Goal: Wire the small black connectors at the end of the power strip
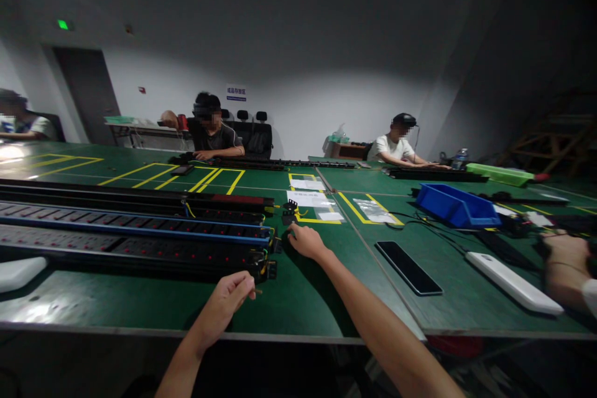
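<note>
Three long black power strips (186,249) lie side by side on the green table, with red-dotted faces and wires at their right ends. In front of the nearest strip's end, my left hand (229,298) is closed in a pinch, and a thin brownish piece (259,291) sticks out past the fingertips. My right hand (306,241) reaches past the strip ends with its fingers curled. Its fingertips are at a small black end piece (290,219) with yellow wires. Whether they grip that piece is hidden.
A smartphone (408,267), a white power bank (513,282) and a blue bin (457,205) are on the right. Another person's hand (566,252) rests at the right edge. Papers (308,199) lie beyond my right hand. Co-workers sit across the table.
</note>
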{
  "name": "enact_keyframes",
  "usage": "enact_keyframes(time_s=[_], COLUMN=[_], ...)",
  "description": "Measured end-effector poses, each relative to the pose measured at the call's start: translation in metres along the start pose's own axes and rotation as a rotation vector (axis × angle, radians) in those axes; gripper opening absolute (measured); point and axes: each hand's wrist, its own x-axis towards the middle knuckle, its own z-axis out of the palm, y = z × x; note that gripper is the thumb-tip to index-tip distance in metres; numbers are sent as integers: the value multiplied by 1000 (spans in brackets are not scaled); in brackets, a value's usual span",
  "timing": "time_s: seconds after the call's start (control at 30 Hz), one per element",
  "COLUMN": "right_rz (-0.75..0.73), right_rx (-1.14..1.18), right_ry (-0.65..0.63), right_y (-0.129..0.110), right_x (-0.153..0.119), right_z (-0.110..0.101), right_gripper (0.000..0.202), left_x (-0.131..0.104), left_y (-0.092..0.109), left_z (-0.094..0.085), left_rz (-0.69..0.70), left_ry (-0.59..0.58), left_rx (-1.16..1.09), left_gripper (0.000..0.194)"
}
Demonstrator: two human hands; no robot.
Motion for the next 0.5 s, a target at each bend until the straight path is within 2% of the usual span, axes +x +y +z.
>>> enact_keyframes(time_s=[0.5], right_rz=[-23], right_rx=[9], right_ry=[14], right_y=[1], right_x=[0], right_z=[-1], right_gripper=[30], left_x=[0], left_y=[-2], left_z=[0], left_rz=[21], left_ry=[4], left_rx=[-5], left_gripper=[52])
